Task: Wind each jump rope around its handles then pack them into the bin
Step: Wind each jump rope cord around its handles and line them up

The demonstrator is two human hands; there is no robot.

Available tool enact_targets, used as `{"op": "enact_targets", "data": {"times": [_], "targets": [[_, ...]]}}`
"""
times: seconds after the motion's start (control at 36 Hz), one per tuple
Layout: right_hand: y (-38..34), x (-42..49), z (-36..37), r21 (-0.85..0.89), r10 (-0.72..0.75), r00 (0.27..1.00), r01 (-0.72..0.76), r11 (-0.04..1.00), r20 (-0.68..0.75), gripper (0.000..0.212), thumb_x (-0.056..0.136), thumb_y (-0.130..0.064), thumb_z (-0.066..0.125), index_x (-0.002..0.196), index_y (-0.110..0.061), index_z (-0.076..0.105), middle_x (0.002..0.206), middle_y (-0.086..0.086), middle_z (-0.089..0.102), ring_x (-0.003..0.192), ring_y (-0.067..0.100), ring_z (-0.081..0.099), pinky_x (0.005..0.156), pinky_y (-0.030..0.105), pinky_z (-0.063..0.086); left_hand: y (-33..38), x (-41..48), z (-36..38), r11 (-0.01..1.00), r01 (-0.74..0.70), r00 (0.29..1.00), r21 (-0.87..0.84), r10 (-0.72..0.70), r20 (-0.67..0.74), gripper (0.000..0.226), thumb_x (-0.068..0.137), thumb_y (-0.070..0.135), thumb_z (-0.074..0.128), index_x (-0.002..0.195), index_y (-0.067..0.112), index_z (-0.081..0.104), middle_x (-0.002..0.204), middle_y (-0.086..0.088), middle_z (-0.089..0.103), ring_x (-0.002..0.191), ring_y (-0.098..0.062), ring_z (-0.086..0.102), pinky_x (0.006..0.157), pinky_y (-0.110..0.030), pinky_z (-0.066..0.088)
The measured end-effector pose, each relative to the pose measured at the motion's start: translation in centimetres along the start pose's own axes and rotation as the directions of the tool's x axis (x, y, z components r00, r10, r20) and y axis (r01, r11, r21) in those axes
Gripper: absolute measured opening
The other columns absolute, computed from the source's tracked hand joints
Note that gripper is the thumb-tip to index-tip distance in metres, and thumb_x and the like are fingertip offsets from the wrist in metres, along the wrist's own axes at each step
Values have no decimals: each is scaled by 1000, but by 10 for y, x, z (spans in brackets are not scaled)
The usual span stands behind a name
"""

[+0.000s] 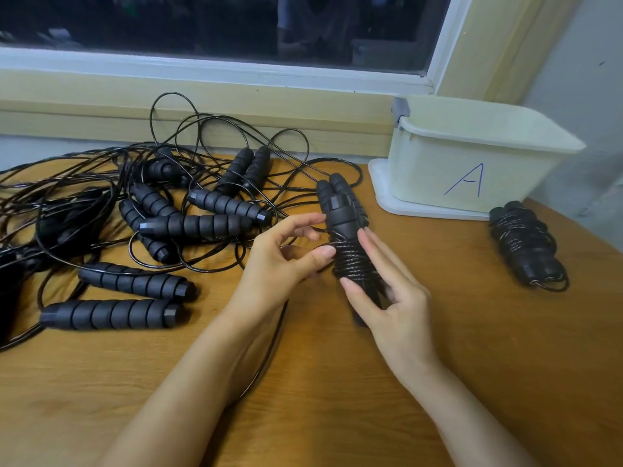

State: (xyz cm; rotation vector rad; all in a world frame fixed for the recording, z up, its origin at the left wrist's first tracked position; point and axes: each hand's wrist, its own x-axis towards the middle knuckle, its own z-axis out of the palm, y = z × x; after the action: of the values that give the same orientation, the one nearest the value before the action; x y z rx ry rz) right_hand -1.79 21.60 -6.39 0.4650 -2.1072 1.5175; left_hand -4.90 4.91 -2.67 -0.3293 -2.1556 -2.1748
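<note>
Head view: loose jump ropes sprawl tangled at the left of the table, waiting their turn. The left hand pinches the cord, likely feeding it tight onto the paired handles. The right hand grips these from below to steady them. The bin stands back right, with a finished bundle just beside it, not yet packed.

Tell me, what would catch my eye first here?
Your eye lands on the two hands in the middle: the right hand holds a pair of black handles while the left hand pinches the cord of this half-wound jump rope. To the left sprawls a tangle of loose ropes; at the right stand a cream bin marked A and one finished bundle beside it.
</note>
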Motion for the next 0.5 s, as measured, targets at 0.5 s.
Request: {"op": "enact_targets", "data": {"times": [0.5], "targets": [[-14,3,-5,258,119,976,-164,952,182,51,95,-14,57,140,-34,47,145,-8,53,138,12,44,112,31,39,4,0,-2,964,208,972,-167,-185,141,64,73,22,77,131,31,52,114,-5,73,107,-22,69,86,-32,58]]}}
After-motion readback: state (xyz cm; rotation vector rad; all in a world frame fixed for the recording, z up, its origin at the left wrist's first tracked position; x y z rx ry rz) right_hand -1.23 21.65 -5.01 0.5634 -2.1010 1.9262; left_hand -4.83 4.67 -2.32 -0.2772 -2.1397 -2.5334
